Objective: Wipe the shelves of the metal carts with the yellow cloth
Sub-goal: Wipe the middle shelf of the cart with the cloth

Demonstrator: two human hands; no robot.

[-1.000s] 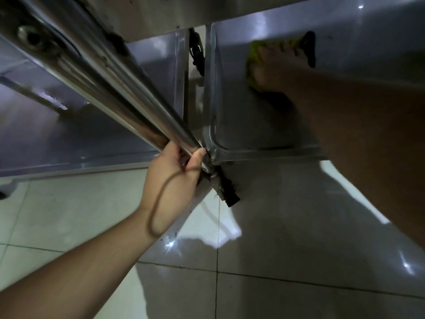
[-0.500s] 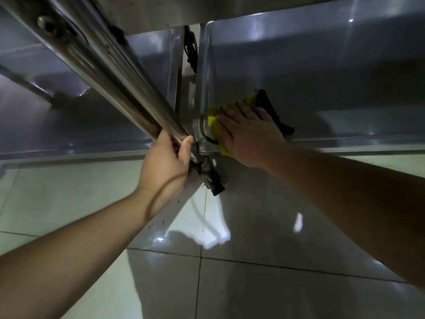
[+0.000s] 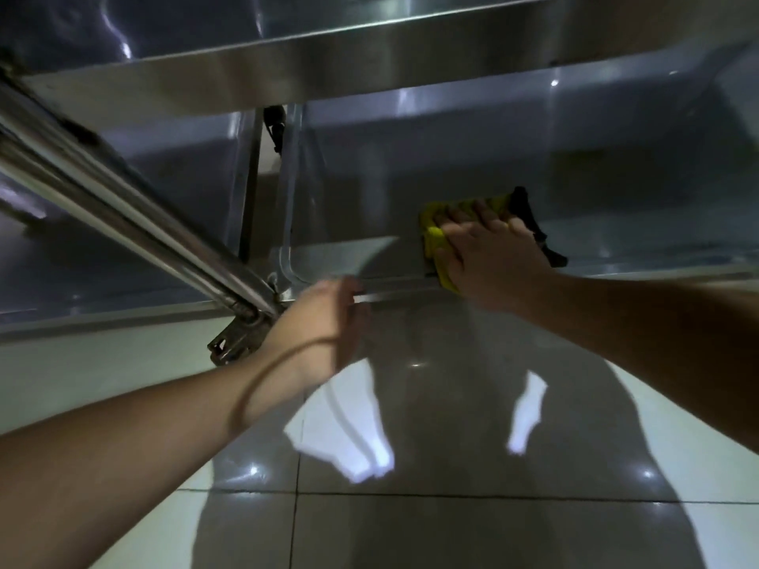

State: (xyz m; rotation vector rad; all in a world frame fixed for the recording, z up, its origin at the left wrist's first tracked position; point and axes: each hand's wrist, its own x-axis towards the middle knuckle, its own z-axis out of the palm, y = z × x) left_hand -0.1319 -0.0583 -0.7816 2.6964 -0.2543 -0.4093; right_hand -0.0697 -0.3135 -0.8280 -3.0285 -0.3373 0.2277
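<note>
1. Under your right hand (image 3: 495, 262), in the head view, the yellow cloth (image 3: 434, 240) lies pressed flat on the lower shelf (image 3: 636, 190) of the right-hand metal cart, close to its front lip. Your fingers (image 3: 484, 213) are spread out straight over the cloth, not curled around it; yellow shows past the fingertips and along the thumb side.
2. Just beyond your little finger, a dark part (image 3: 530, 223) of the cloth or something black beside it sticks out; you cannot tell which.
3. Left of those fingers, your left hand (image 3: 328, 318) is blurred in front of the shelf's front edge, near the cart's corner. Whether it grips anything cannot be told. A thin band (image 3: 263, 375) circles that wrist.
4. Further left of your left hand, a shiny slanted metal post (image 3: 123, 211) runs down to the corner joint, with a caster bracket (image 3: 234, 344) just below it.
5. Past the post, the second cart's shelf (image 3: 135, 223) sits beside the first, a narrow gap between them.
6. Above your right fingers, the upper shelf's underside (image 3: 369, 63) spans the view.
7. Below both hands, the glossy tiled floor (image 3: 451, 507) shows bright reflections and a shadow.
</note>
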